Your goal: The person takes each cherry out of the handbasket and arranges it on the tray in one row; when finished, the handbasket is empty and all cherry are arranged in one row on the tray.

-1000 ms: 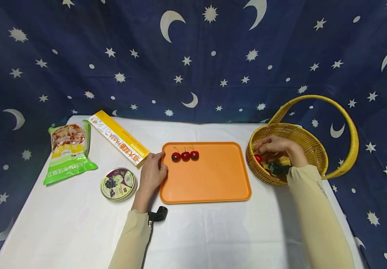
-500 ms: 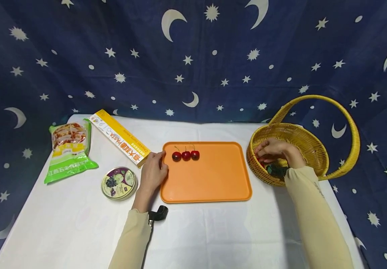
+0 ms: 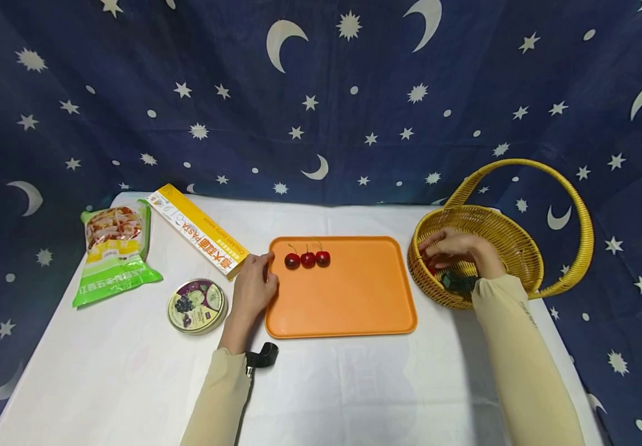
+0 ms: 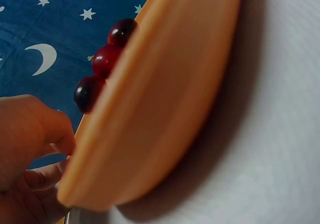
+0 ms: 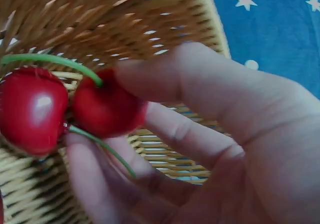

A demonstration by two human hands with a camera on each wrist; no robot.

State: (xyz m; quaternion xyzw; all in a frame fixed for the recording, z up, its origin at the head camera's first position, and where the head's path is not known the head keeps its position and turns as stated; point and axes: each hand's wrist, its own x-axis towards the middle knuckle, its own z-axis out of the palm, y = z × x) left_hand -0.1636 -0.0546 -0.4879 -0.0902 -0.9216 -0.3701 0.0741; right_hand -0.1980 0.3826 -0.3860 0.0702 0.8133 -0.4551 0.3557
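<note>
My right hand (image 3: 452,249) reaches inside the yellow wicker basket (image 3: 524,260). In the right wrist view its thumb and fingers pinch a red cherry (image 5: 107,106) with a green stem. A second cherry (image 5: 31,109) sits right beside it, near a fingertip. On the left, my left hand (image 3: 254,285) holds the left rim of the orange tray (image 3: 348,303), its fingers bent at the edge in the left wrist view. Three dark red cherries (image 3: 307,259) with stems stand in a row at the tray's upper left. The basket's lower contents are partly hidden by my right hand.
A yellow and white pasta box (image 3: 198,230) lies slanted just beyond my left hand. Left of that hand is a round tin (image 3: 197,305) with fruit pictures. A green food packet (image 3: 116,254) lies farther left. The basket's tall handle (image 3: 577,204) arches to the right.
My right hand has shifted slightly left and its fingers have closed in on a cherry in the basket. The left hand and the row of cherries stay put.
</note>
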